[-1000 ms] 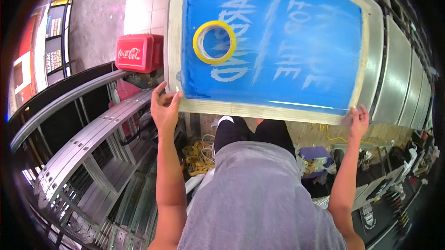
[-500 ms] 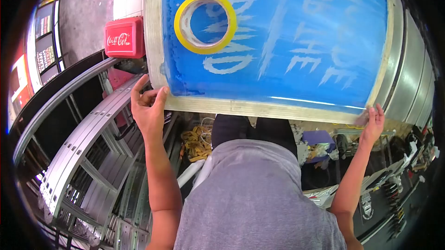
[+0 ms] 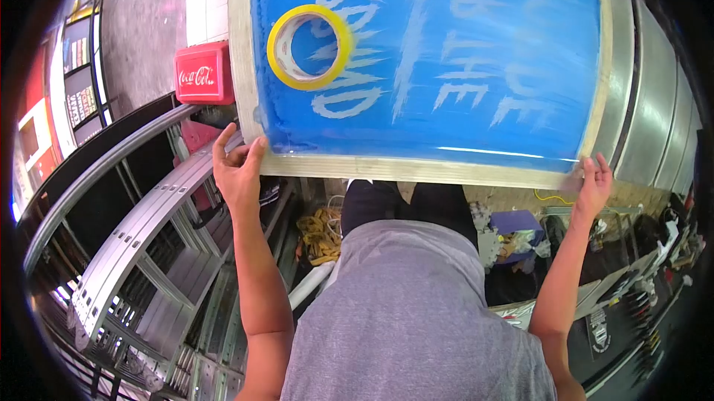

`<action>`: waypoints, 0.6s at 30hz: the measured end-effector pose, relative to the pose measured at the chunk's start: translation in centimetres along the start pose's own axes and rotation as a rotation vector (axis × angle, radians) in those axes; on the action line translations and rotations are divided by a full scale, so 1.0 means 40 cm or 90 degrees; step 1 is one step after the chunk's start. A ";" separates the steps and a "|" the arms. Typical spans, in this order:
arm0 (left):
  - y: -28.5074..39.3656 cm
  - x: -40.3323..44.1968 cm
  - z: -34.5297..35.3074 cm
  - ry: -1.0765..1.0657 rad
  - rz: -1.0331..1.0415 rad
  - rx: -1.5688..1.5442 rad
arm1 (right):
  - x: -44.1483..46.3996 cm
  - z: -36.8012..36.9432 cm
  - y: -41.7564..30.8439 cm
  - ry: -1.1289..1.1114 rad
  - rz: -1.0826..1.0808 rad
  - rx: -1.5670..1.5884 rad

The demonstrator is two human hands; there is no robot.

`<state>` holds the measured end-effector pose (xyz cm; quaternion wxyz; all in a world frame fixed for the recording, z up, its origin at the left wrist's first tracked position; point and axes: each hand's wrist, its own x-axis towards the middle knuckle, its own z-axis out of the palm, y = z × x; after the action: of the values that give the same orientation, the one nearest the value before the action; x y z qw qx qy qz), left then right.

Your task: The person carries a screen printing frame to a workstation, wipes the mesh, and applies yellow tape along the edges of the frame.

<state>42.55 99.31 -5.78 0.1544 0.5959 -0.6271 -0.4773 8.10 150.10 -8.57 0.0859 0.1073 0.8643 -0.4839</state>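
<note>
A large wooden frame (image 3: 401, 170) holds a blue mesh screen (image 3: 431, 122) with pale, jagged mirrored lettering. On the blue surface, at its left part, lies a roll of yellow tape (image 3: 341, 62). My left hand (image 3: 239, 167) grips the frame's near left corner, thumb on top and fingers at the outer side. At the near right corner, my right hand (image 3: 593, 185) holds the frame between thumb and fingers. Parts of the fingers of both hands are hidden by the wood.
A red Coca-Cola box (image 3: 204, 74) stands left of the frame. Metal ladders (image 3: 134, 226) fill the lower left. Slatted metal panels (image 3: 654, 103) lie on the right. Below are a yellow-brown heap (image 3: 320, 237), a purple box (image 3: 517, 226) and assorted tools at the lower right.
The frame, with both hands on it, has shifted left in view over the last second and looks nearer. The tape roll grew in view, then shrank slightly, and now sits further left.
</note>
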 end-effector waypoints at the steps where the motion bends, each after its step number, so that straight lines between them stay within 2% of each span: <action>1: 0.000 0.000 -0.002 -0.001 0.002 0.000 | -0.001 0.004 -0.004 0.005 0.000 0.001; 18: -0.021 0.005 -0.008 -0.001 0.035 -0.028 | 0.008 0.020 0.022 0.019 -0.032 0.077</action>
<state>43.25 99.13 -6.37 0.1799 0.5745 -0.6330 -0.4868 8.08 149.91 -9.79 0.0539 0.0980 0.8370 -0.5357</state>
